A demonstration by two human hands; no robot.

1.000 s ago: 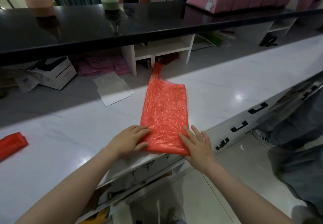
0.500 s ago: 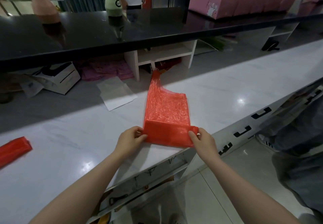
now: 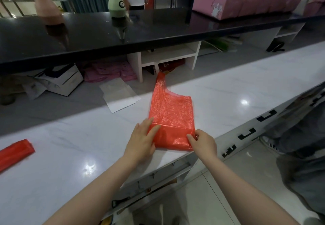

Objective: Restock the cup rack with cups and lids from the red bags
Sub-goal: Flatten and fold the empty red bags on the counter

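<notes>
where both hands pinched before, left hand (image 3: 142,137) now presses flat on red bag (image 3: 171,119); right hand (image 3: 202,141) pinches its fold.

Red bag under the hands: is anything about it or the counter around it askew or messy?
The red bag lies flat, its near end folded over squarely, no tears visible. Under the black shelf, pink bags and loose paper sheets lie jumbled, untidy but harmless.

Both forearms are bare, with no sleeves, rings or watch showing.
</notes>
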